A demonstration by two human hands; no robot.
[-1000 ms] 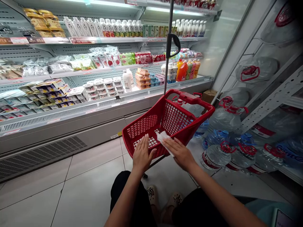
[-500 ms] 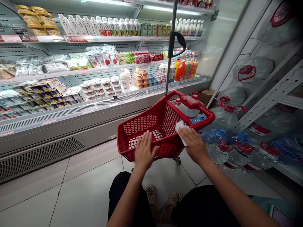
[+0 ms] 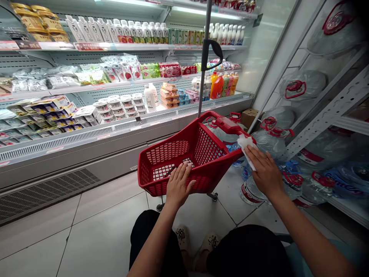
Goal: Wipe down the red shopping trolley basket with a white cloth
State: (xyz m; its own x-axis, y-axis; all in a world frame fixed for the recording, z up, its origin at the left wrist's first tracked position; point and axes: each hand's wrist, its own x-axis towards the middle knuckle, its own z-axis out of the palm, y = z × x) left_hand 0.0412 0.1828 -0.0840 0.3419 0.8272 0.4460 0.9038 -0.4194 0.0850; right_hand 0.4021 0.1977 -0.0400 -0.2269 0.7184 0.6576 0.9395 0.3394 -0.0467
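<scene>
A red plastic shopping cart with lattice sides stands before my knees, its handle end toward the right. My left hand lies on the near rim of the basket, fingers stretched out and holding nothing. At the handle end, my right hand presses a white tissue against the cart's corner. The tissue sticks out past the fingertips. Part of it is hidden under the palm.
A refrigerated display case with dairy tubs, cartons and bottles runs along the far side. Large water jugs sit on the rack and floor at right. A grey pole with a black grip rises behind the cart. Tiled floor lies below.
My right hand has slid right with the tissue, from the basket's near rim to the handle's corner. My left hand stays at the rim. The view has shifted slightly.
</scene>
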